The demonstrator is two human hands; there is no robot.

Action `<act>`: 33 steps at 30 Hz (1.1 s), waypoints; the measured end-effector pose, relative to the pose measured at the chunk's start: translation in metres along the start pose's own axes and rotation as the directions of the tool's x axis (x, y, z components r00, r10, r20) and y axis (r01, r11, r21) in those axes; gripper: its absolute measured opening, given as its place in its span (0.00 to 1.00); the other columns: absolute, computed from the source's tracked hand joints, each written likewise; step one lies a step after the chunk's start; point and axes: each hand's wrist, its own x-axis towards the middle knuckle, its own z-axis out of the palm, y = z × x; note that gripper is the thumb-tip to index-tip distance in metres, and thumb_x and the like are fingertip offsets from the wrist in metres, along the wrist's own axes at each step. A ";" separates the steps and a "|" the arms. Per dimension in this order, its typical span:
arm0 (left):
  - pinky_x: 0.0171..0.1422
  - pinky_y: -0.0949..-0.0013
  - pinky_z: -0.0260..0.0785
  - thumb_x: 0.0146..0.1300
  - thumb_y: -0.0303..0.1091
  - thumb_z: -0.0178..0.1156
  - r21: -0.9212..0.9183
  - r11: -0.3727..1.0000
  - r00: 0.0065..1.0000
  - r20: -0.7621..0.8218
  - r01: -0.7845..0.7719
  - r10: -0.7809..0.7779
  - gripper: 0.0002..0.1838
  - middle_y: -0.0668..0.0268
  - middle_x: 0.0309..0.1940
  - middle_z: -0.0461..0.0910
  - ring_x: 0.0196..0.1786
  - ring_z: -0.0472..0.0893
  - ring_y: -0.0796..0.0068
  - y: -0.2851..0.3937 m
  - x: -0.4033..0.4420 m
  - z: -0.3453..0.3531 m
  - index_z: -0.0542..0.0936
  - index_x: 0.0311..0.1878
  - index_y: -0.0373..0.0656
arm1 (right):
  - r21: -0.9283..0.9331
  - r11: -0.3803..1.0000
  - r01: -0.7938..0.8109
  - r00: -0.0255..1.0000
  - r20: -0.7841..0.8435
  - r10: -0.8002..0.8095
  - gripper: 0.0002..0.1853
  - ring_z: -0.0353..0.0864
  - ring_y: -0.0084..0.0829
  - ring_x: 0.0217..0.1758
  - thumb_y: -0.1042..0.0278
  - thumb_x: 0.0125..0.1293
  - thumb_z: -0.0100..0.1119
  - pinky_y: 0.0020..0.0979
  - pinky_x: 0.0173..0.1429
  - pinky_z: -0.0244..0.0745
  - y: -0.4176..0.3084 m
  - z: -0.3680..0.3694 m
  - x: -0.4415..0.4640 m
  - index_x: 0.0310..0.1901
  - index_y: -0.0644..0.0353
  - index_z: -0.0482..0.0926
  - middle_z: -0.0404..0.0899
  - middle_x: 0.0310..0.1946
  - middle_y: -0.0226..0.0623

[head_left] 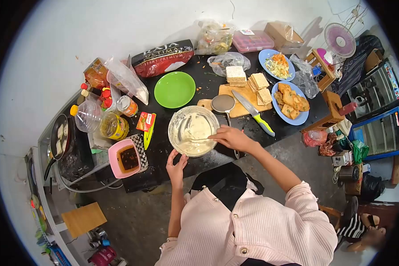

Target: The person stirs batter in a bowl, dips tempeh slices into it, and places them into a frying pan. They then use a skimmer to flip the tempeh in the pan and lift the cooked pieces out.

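Note:
A bowl of pale, creamy batter [194, 128] stands near the front edge of the black table. My right hand [235, 138] is closed on a thin utensil [201, 140] whose far end is in the batter. At the bowl's lower left rim, my left hand [177, 166] touches the side with its fingers curved against it. Behind the bowl is an empty green plate [174, 89]. To the right, a wooden board [238, 103] bears stacked tofu or tempeh slices [236, 75] and a knife with a yellow-green handle [264, 125]. A round strainer [223, 103] lies beside them.
Blue plates hold fried pieces [291, 103] and shredded vegetables [278, 65]. On the left are a pink container of dark liquid [127, 158], bottles [88, 116] and a frying pan [61, 138]. Another person's legs [367, 228] show at the lower right.

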 end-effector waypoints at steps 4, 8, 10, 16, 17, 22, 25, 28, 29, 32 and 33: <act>0.39 0.76 0.71 0.54 0.26 0.61 -0.069 0.997 0.999 0.017 -0.037 0.038 0.26 0.63 0.53 0.67 0.38 0.79 0.75 0.000 0.001 0.001 0.66 0.57 0.39 | -0.058 0.994 -0.095 0.995 0.028 0.096 0.10 0.71 0.37 0.37 0.67 0.58 0.52 0.35 0.42 0.68 0.008 -0.027 -0.002 0.42 0.57 0.77 0.73 0.29 0.38; 0.40 0.75 0.72 0.57 0.23 0.54 -0.008 1.000 0.998 0.060 -0.002 0.003 0.28 0.61 0.58 0.63 0.38 0.79 0.73 0.001 0.006 0.001 0.60 0.62 0.42 | -0.079 0.986 -0.147 0.953 -0.278 0.119 0.10 0.71 0.40 0.33 0.69 0.59 0.51 0.36 0.39 0.69 0.031 -0.008 0.007 0.41 0.59 0.77 0.72 0.28 0.40; 0.40 0.74 0.73 0.58 0.23 0.53 -0.032 0.999 0.995 0.098 0.022 -0.019 0.30 0.62 0.60 0.60 0.38 0.80 0.71 0.002 0.008 0.000 0.56 0.63 0.44 | -0.024 0.983 -0.181 0.960 -0.221 0.171 0.11 0.71 0.41 0.36 0.68 0.60 0.50 0.37 0.42 0.68 0.036 0.001 0.000 0.42 0.60 0.76 0.73 0.28 0.41; 0.42 0.69 0.74 0.60 0.26 0.50 -0.009 0.996 0.984 0.156 0.086 -0.084 0.34 0.60 0.65 0.50 0.41 0.79 0.62 0.012 0.010 0.009 0.44 0.65 0.48 | 0.123 0.977 -0.176 0.982 -0.052 0.184 0.12 0.71 0.39 0.34 0.65 0.63 0.47 0.36 0.42 0.66 0.015 -0.013 -0.021 0.44 0.59 0.77 0.73 0.27 0.41; 0.42 0.69 0.74 0.61 0.27 0.49 -0.003 0.998 0.985 0.163 0.065 -0.064 0.34 0.59 0.64 0.51 0.42 0.79 0.61 0.011 0.010 0.009 0.43 0.66 0.46 | 0.144 0.960 -0.242 0.968 -0.031 0.249 0.12 0.71 0.39 0.33 0.65 0.63 0.47 0.35 0.41 0.66 0.010 -0.019 -0.018 0.44 0.59 0.76 0.74 0.27 0.41; 0.44 0.68 0.74 0.61 0.28 0.48 0.001 1.000 0.986 0.169 0.012 -0.012 0.34 0.58 0.65 0.50 0.44 0.78 0.59 0.003 0.010 0.008 0.42 0.66 0.46 | -0.071 0.991 -0.111 0.943 -0.321 0.082 0.11 0.71 0.39 0.32 0.73 0.57 0.52 0.34 0.38 0.68 0.019 0.005 0.016 0.43 0.60 0.77 0.71 0.24 0.40; 0.44 0.68 0.74 0.62 0.27 0.48 0.007 1.000 0.986 0.166 0.000 -0.002 0.33 0.58 0.65 0.51 0.45 0.77 0.59 0.002 0.009 0.009 0.42 0.66 0.47 | -0.139 0.990 -0.011 0.984 -0.177 -0.014 0.13 0.71 0.37 0.33 0.74 0.54 0.53 0.34 0.38 0.69 -0.003 0.019 0.009 0.43 0.57 0.77 0.71 0.24 0.38; 0.43 0.68 0.75 0.62 0.28 0.48 -0.013 1.000 0.988 0.153 0.000 0.002 0.32 0.60 0.64 0.52 0.44 0.78 0.59 0.004 0.006 0.010 0.44 0.65 0.48 | -0.198 0.977 0.080 0.997 0.002 -0.081 0.14 0.72 0.31 0.37 0.73 0.51 0.53 0.31 0.38 0.73 -0.022 0.004 -0.002 0.42 0.57 0.77 0.72 0.27 0.32; 0.42 0.68 0.75 0.61 0.27 0.49 -0.012 1.000 0.990 0.139 0.009 -0.007 0.32 0.60 0.64 0.52 0.43 0.78 0.60 0.003 0.005 0.011 0.45 0.65 0.48 | -0.205 0.974 0.095 0.995 -0.003 -0.098 0.14 0.72 0.31 0.37 0.73 0.51 0.53 0.30 0.37 0.73 -0.022 0.000 -0.005 0.42 0.57 0.77 0.72 0.27 0.31; 0.46 0.62 0.74 0.59 0.21 0.45 -0.003 0.999 0.988 0.152 0.038 -0.037 0.32 0.64 0.65 0.49 0.46 0.77 0.58 0.008 0.001 0.011 0.45 0.65 0.48 | -0.359 0.932 0.050 0.996 -0.046 -0.072 0.15 0.71 0.30 0.35 0.72 0.50 0.52 0.29 0.33 0.72 -0.017 -0.017 0.005 0.42 0.56 0.77 0.71 0.26 0.29; 0.44 0.63 0.74 0.58 0.20 0.43 0.004 0.999 0.989 0.140 0.040 -0.040 0.32 0.65 0.65 0.49 0.44 0.78 0.59 0.010 0.000 0.013 0.45 0.64 0.48 | -0.424 0.904 0.058 0.992 -0.079 -0.101 0.15 0.70 0.28 0.35 0.71 0.49 0.52 0.28 0.34 0.71 -0.007 -0.014 0.011 0.42 0.55 0.76 0.70 0.26 0.28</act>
